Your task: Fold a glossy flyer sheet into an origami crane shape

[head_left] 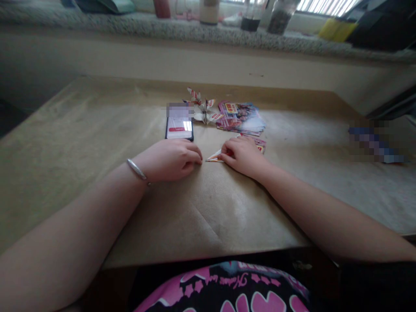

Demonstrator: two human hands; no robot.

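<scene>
My right hand (242, 156) pinches a folded paper piece (213, 157), white with red and yellow print, against the table. Its pointed end sticks out to the left of my thumb, and much of it lies under the hand. Just left of that point rests my left hand (173, 159), its fingers curled together with no object visible in them. A small gap separates its fingertips from the paper. A phone (179, 125) with a lit screen lies right behind my left hand. Folded paper figures (204, 113) stand beside the phone.
A stack of colourful printed leaflets (242, 118) lies behind my right hand. At the far right is a blurred-out blue item (373, 143). Jars (282, 17) and other items line the stone window sill (182, 32) beyond the table (81, 143).
</scene>
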